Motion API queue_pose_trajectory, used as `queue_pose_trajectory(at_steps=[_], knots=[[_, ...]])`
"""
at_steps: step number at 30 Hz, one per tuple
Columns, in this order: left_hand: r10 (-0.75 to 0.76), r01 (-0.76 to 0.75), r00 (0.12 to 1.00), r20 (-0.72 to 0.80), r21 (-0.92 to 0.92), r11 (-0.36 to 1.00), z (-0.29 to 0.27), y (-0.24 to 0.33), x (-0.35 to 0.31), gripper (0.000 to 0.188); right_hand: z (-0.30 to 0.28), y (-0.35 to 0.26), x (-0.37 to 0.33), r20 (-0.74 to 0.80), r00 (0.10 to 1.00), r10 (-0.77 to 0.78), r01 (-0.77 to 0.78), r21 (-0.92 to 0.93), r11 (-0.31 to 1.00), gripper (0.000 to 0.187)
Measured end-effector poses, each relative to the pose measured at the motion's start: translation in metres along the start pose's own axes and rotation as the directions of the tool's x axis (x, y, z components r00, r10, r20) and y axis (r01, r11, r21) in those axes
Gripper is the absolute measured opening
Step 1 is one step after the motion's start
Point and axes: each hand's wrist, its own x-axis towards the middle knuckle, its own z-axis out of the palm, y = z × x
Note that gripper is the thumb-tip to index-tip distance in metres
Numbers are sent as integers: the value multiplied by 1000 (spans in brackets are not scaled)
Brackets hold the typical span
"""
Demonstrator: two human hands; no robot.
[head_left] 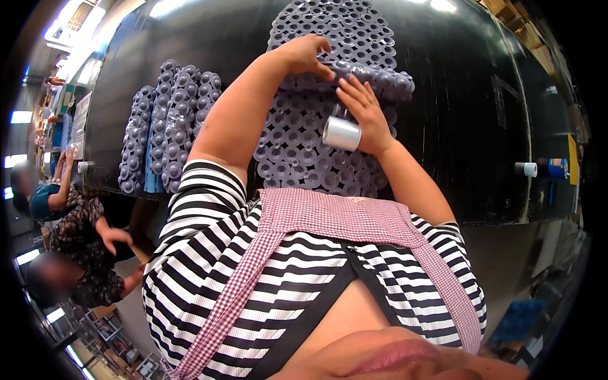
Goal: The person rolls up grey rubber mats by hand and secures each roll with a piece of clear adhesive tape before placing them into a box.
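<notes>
A grey bubbled mat (288,136) with round suction cups lies in front of me, with a rolled-up part (386,82) across its middle. My left hand (305,56) is at the roll's left end, its thumb against the roll and its bent fingers apart from the thumb. My right hand (370,117) lies with fingers stretched out on the roll's near side. Beside its palm is a roll of clear tape (343,133), with a clear strip running toward the rolled part. Whether the palm also holds the tape is hidden.
Several rolled grey mats (174,120) stand together at the left on the black table (443,126). A small white roll (527,169) and a blue roll (557,168) are at the far right. Two people (82,234) are beyond the table's left side.
</notes>
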Motion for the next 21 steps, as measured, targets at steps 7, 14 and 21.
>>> queue_pose_trajectory(at_steps=[7,14,21], knots=[[183,-74,713,-677,187,980,44,-8,18,15,8,96,96,-9,985,174,-173,94,981,38],[359,-101,727,-585,427,899,61,-28,23,79,23,187,161,102,869,484,-442,599,668,23],[344,-137,855,-387,471,871,9,-43,67,74,-1,193,178,54,913,405,-355,595,721,18]])
